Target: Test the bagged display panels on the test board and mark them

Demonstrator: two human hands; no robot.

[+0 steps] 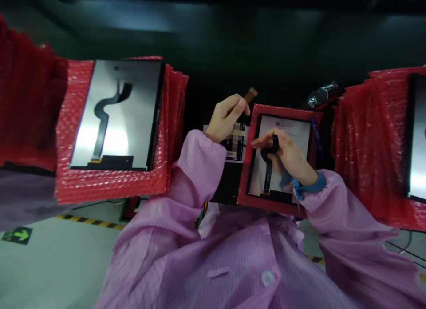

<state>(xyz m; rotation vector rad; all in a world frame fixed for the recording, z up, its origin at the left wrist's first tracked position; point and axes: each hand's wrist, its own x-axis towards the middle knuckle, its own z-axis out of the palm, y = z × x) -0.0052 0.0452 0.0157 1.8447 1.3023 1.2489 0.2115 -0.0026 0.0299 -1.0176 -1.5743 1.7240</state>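
Note:
A display panel (pixel 299 129) lies back-up on a red bubble-wrap sheet (pixel 253 122) right in front of me. A black flex ribbon (pixel 267 176) runs along its back. My right hand (pixel 289 156) rests on the panel with its fingers closed on the ribbon's upper bend; a blue strap circles that wrist. My left hand (pixel 228 118) is raised just left of the panel. Its fingers pinch a thin strip with a brown connector tip (pixel 251 94) that sticks up to the right. Under this hand lies a small labelled part (pixel 234 147).
At left, a stack of red bubble wrap (pixel 109 184) carries another panel (pixel 133 118) with a curved black ribbon. A second red stack (pixel 372 144) with a panel (pixel 416 136) fills the right. A shiny metal object (pixel 322 95) lies behind. The floor below has yellow-black tape (pixel 89 221).

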